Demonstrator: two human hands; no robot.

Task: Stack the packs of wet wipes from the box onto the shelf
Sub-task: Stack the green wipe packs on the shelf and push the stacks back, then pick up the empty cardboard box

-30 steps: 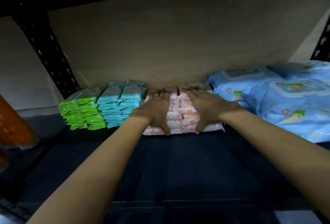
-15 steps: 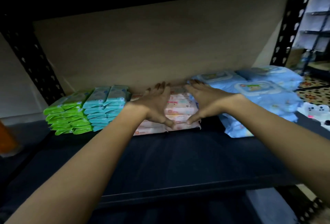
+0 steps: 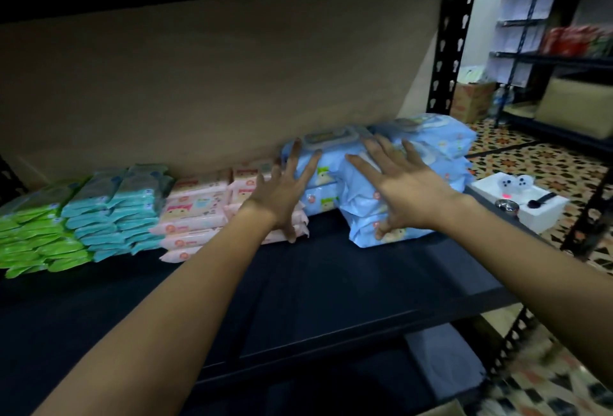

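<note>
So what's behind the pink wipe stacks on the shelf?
Behind the pink wipe stacks only the plain brown back panel shows. The left hand covers their right end, so anything there is hidden.

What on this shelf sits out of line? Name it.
The front blue pack stack juts nearer the shelf edge than the green, teal and pink rows. The right hand is spread over it, the left hand beside it.
</note>
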